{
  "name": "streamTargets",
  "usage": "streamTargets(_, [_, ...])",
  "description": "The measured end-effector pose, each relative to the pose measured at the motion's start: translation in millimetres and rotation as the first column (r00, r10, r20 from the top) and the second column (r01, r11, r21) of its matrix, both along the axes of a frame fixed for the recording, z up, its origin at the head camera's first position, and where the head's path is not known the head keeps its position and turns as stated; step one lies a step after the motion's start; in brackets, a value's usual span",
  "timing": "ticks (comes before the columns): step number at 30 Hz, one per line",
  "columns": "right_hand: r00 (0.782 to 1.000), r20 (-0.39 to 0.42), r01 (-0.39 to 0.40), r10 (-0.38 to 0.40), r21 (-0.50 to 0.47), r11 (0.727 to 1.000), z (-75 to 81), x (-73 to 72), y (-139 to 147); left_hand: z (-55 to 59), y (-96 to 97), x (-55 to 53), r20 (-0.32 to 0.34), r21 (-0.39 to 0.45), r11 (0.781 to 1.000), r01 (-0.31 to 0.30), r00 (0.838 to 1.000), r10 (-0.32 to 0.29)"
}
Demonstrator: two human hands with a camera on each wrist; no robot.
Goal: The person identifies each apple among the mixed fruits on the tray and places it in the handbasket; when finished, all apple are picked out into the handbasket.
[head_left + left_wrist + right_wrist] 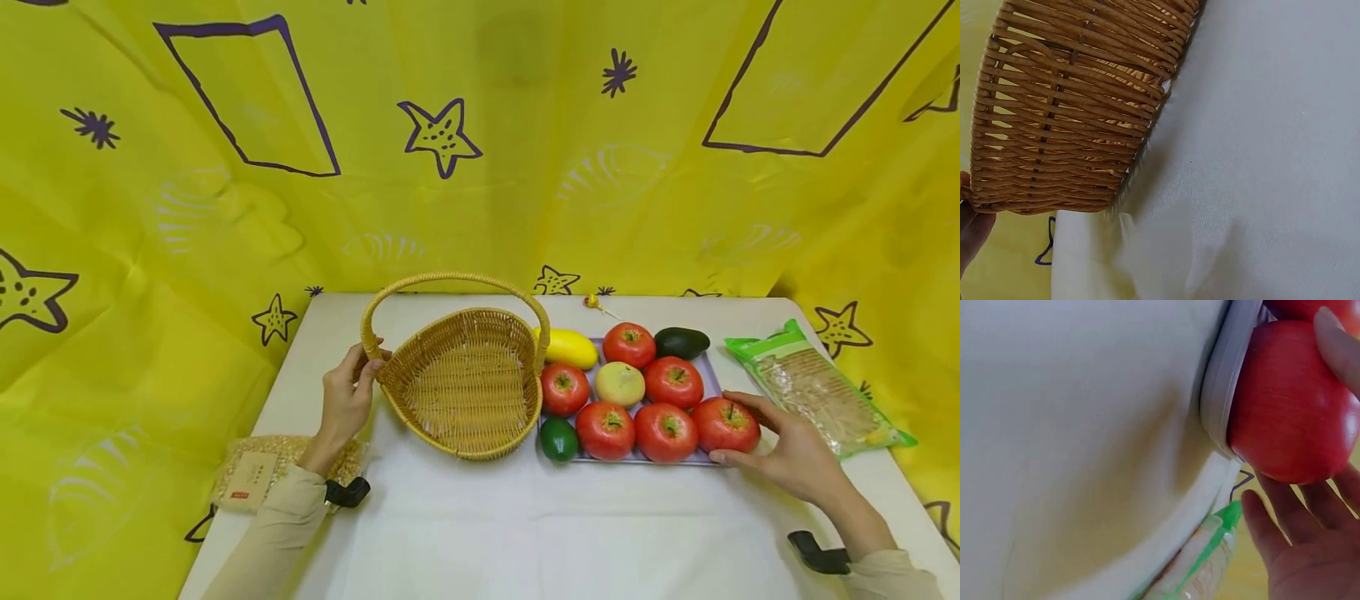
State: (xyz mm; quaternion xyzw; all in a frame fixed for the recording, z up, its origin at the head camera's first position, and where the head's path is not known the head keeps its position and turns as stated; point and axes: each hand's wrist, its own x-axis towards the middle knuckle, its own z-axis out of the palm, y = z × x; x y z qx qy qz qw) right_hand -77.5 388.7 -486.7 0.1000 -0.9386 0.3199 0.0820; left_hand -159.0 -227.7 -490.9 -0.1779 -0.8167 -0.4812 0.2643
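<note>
My left hand (pixel 348 400) grips the left side of a wicker basket (pixel 465 387), where its arched handle meets the rim. Nothing lies in the basket, and the left wrist view shows its woven outer wall (pixel 1054 125). On the right, my right hand (pixel 795 454) holds a red apple (pixel 726 423) at the front right corner of a lavender tray (pixel 707 372). The right wrist view has the thumb on one side of this apple (pixel 1297 403) and the fingers on the other. The apple overlaps the tray's rim (pixel 1225 375) there.
More red apples (pixel 666 432), a pale yellow round fruit (pixel 619 383), a long yellow fruit (pixel 570 348) and dark green fruits (pixel 681 342) crowd the tray. A lollipop (pixel 592 302) lies behind. Clear packs flank the table: green-edged (pixel 817 387) at right, yellow-grained (pixel 251 475) under the left forearm.
</note>
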Motion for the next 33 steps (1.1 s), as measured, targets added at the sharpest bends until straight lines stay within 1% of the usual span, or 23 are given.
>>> streamTargets(4, [0.997, 0.051, 0.057, -0.053, -0.073, 0.996, 0.5, 0.6, -1, 0.8, 1.0, -0.4, -0.016, 0.016, 1.0, -0.003, 1.0, 0.003])
streamTargets(8, [0.987, 0.116, 0.121, -0.11, -0.097, 0.988, 8.3, 4.0, 0, 2.0, 4.0, 0.8, -0.025, 0.019, 1.0, -0.007, 1.0, 0.007])
streamTargets(10, [0.985, 0.119, 0.139, -0.126, -0.111, 0.984, 14.4, 5.5, 0, 4.2, 4.6, 1.9, -0.022, 0.021, 1.0, -0.013, 1.0, 0.013])
streamTargets(12, [0.988, 0.098, 0.135, -0.122, -0.143, 0.98, 21.3, 5.9, -2, 7.1, 4.9, 2.8, -0.019, 0.041, 0.999, -0.017, 1.0, 0.018])
streamTargets(15, [0.995, 0.043, 0.094, -0.087, -0.204, 0.974, 32.3, 4.3, -11, 12.4, 5.4, 3.0, -0.007, 0.112, 0.994, -0.003, 1.0, 0.003])
streamTargets(17, [0.998, 0.024, 0.054, -0.05, -0.247, 0.967, 39.2, 2.8, -21, 15.4, 6.2, 2.5, 0.004, 0.172, 0.985, 0.024, 1.0, -0.025])
streamTargets(20, [1.0, 0.005, -0.013, 0.015, -0.318, 0.948, 48.3, -1.0, -41, 18.0, 6.9, 1.6, 0.018, 0.226, 0.973, 0.037, 0.999, -0.042])
streamTargets(22, [0.998, -0.002, -0.063, 0.067, -0.371, 0.926, 53.1, -4.9, -54, 18.7, 7.3, 1.6, 0.022, 0.25, 0.967, 0.037, 0.999, -0.044])
streamTargets(26, [0.987, -0.006, -0.146, 0.16, -0.444, 0.884, 58.3, -13.7, -80, 18.4, 8.5, 2.7, 0.021, 0.267, 0.964, 0.021, 0.999, -0.028])
streamTargets(27, [0.985, -0.005, -0.157, 0.173, -0.449, 0.88, 58.7, -15.6, -85, 18.3, 8.9, 2.9, 0.019, 0.266, 0.964, 0.019, 1.0, -0.025])
streamTargets(28, [0.984, -0.004, -0.164, 0.181, -0.443, 0.881, 58.6, -17.3, -91, 18.1, 9.4, 2.8, 0.018, 0.262, 0.965, 0.017, 1.0, -0.023])
streamTargets(31, [0.977, 0.025, -0.176, 0.211, -0.465, 0.868, 58.1, -22.4, -106, 18.7, 10.7, 2.1, 0.014, 0.251, 0.968, 0.012, 1.0, -0.016])
streamTargets(33, [0.974, 0.044, -0.178, 0.223, -0.465, 0.867, 57.0, -25.8, -114, 19.1, 11.6, 1.2, 0.013, 0.244, 0.97, 0.012, 1.0, -0.015])
